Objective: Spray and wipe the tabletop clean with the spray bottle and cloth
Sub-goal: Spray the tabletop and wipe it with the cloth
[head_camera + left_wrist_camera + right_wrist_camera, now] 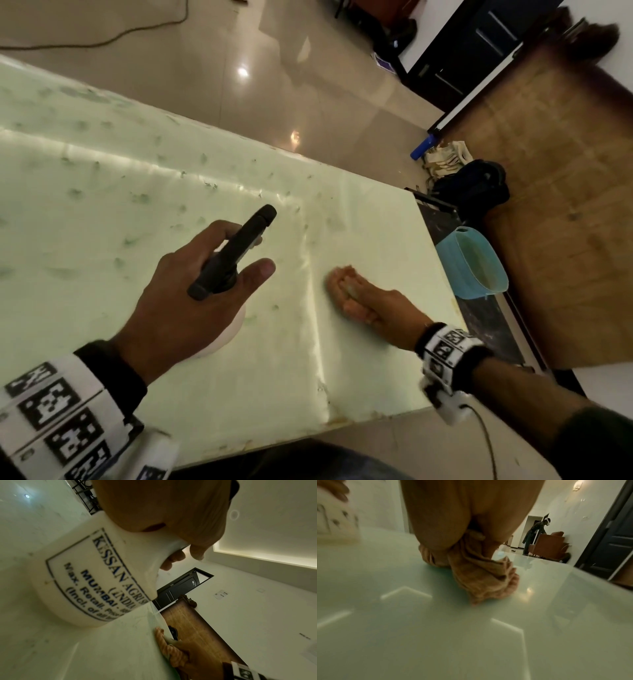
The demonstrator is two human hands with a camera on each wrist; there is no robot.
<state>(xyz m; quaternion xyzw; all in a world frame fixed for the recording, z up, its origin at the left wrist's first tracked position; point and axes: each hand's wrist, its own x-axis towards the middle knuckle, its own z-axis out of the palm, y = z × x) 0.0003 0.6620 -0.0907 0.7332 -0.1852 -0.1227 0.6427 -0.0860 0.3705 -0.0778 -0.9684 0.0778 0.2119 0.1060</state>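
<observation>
On the tabletop (pixel 205 377), the right hand (pixel 370 301) bunches the cloth (pixel 481 577) in curled fingers near the blue basin (pixel 472 263); the left hand (pixel 191 294) grips the spray bottle (pixel 96 577) farther away. Best wipe in overlapping strokes with steady pressure.

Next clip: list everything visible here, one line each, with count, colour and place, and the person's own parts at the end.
White plastic spray bottle with black trigger head: one, held above the tabletop, left of centre.
Crumpled orange-tan cloth: one, on the tabletop near its right end.
Pale green glossy tabletop: one, speckled with darker spots on its left part.
Light blue plastic basin: one, just beyond the table's right edge.
Brown wooden surface: one, far right.
Dark bag: one, on the floor beyond the basin.
Left hand: grips the spray bottle.
Right hand: holds the cloth on the tabletop.
</observation>
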